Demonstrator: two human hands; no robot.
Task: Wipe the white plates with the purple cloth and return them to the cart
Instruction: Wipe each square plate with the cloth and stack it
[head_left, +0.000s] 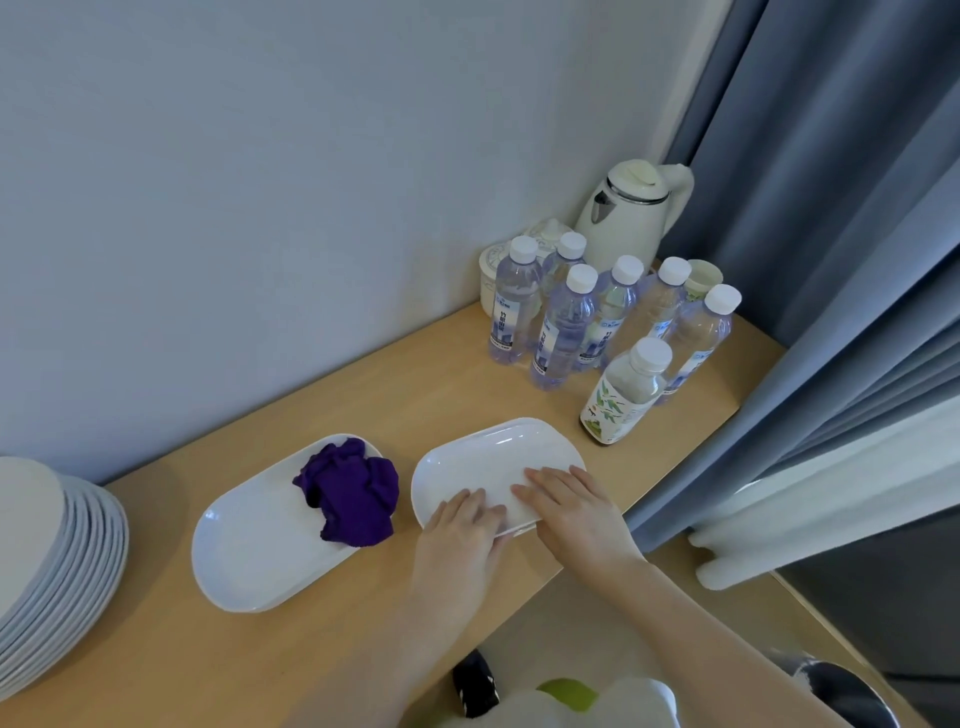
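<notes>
Plates of white, oval and glossy, lie on a light wooden tabletop (363, 374) set against a pale wall, blue curtains (831, 260) hanging at the right. One plate (249, 551) carries the crumpled purple cloth (350, 493) on its far end. Just right of it, the second plate (488, 462) lies under both hands: left hand (462, 525) and right hand (563, 501) rest flat on its near end, each grip spread with fingers straight. Stacked plates (52, 561) stand far left; water bottles (566, 322) and a kettle (631, 213) crowd the back corner
</notes>
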